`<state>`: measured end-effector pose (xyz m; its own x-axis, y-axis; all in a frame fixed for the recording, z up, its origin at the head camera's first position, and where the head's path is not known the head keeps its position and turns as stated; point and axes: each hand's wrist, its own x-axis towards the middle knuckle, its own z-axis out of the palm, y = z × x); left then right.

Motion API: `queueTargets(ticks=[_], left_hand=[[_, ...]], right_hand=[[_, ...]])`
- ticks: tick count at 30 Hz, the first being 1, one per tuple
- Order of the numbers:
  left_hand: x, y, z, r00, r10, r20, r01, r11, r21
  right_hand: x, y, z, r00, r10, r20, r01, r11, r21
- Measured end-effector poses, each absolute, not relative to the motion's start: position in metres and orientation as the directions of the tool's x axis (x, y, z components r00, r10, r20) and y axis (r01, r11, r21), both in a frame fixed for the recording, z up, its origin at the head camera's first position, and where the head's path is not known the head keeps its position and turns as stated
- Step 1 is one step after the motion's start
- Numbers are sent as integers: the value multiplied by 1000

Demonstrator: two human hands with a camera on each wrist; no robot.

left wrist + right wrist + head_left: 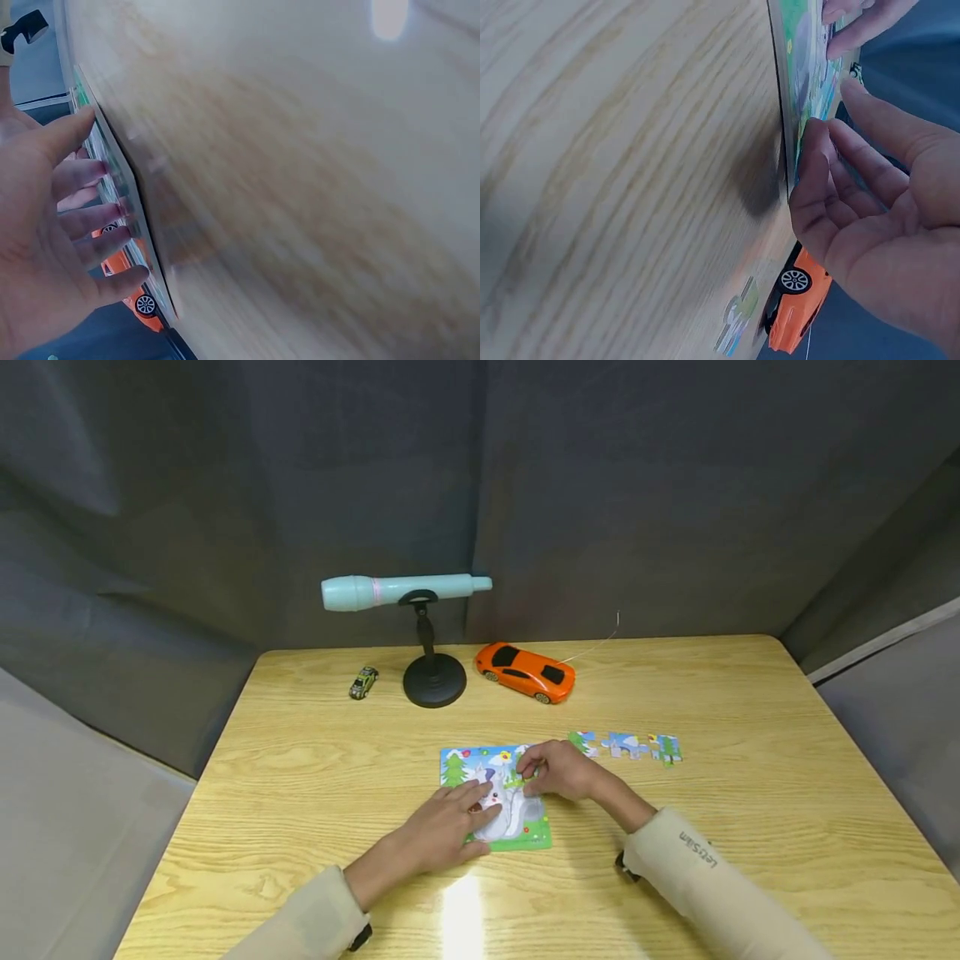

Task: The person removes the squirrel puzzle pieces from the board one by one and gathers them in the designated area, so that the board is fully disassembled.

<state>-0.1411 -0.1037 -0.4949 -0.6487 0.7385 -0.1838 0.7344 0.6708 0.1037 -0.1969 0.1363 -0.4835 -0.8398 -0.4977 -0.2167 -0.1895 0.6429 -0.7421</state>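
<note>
A jigsaw puzzle (536, 837) with a grey-and-white cartoon squirrel, green trees and a blue sky lies flat on the table. My left hand (444, 828) rests on its left and middle part, fingers spread and nearly straight. At the puzzle's upper right, my right hand (562, 770) touches the surface with bent fingertips. In the right wrist view the right thumb (885, 120) stands apart from those fingers, and no piece shows between them. The right hand partly covers the upper right of the picture. Loose puzzle pieces (624, 745) lie in a row beyond the right hand.
The wooden table (315, 760) has an orange toy car (525, 672) with a thin wire at the back. Left of it are a pale blue toy microphone (427, 587) on a black stand (435, 681) and a small green toy car (363, 682). Dark curtains (637, 510) hang behind.
</note>
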Motion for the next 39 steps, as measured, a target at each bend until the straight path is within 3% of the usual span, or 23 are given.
queueTargets(ticks=[11, 19, 30, 39], left_hand=[[-140, -100, -496, -636, 746, -197, 755, 654, 40], [-137, -95, -494, -624, 738, -254, 761, 649, 15], [-138, -95, -493, -624, 744, -240, 761, 648, 29], [-138, -95, -493, -623, 742, -246, 760, 649, 35]], right_hand=[[-191, 120, -491, -852, -466, -237, -229, 741, -632], [-191, 119, -488, -846, -477, -239, -249, 749, -614], [-196, 129, -492, -816, -565, -124, -374, 679, -631], [-198, 135, -487, -765, -628, -145, -334, 579, -744]])
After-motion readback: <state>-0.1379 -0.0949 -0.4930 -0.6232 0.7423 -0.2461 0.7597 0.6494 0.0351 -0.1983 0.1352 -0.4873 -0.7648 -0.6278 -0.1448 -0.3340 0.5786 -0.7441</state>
